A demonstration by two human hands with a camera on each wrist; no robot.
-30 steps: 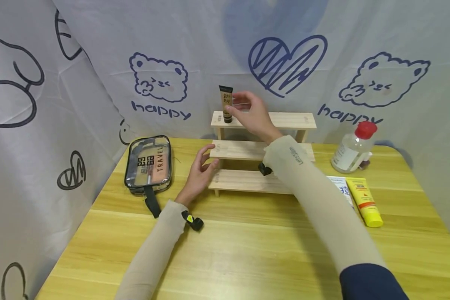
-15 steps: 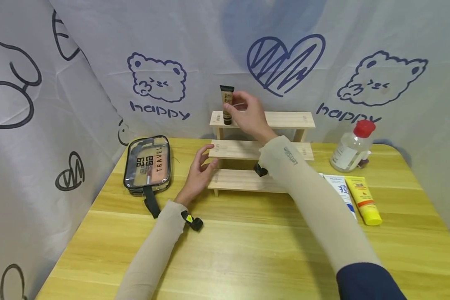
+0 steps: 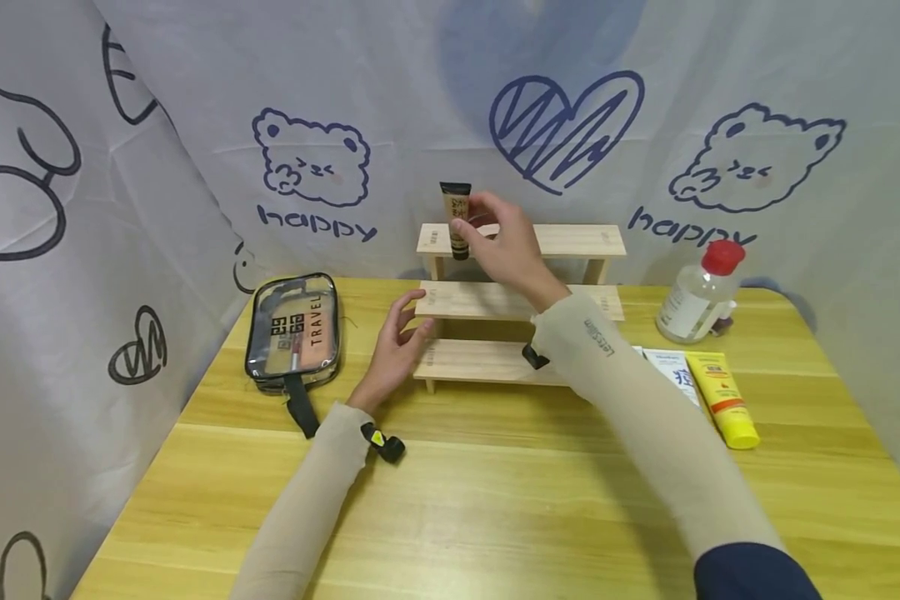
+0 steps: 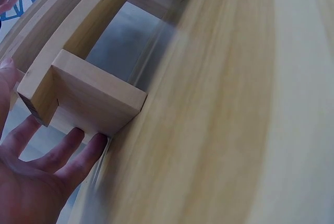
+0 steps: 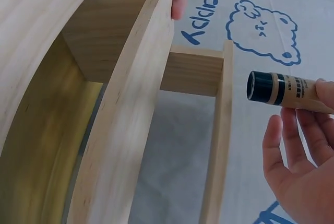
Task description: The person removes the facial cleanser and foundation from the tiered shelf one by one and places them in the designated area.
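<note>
In the head view my right hand [image 3: 508,246] pinches a small tan-gold squeeze tube [image 3: 459,218] between thumb and fingers, its black cap down and crimped end up. The tube is at the left end of the top tier of a three-tier wooden display stand [image 3: 521,300]. The right wrist view shows a gap between the tube's cap [image 5: 261,86] and the top board [image 5: 222,109]. My left hand [image 3: 395,354] is at the stand's left end. In the left wrist view its loosely extended fingertips [image 4: 95,145] touch the outer face of the end support [image 4: 96,96].
A clear travel pouch [image 3: 294,333] with black trim lies left of the stand. To the right are a red-capped clear bottle [image 3: 696,296], a yellow tube [image 3: 722,400] and a white tube [image 3: 671,371], partly behind my right sleeve. A printed cloth [image 3: 412,108] hangs behind.
My right hand, holding the small tube, has come slightly lower and towards me from the top tier. My left hand stays at the stand's left end.
</note>
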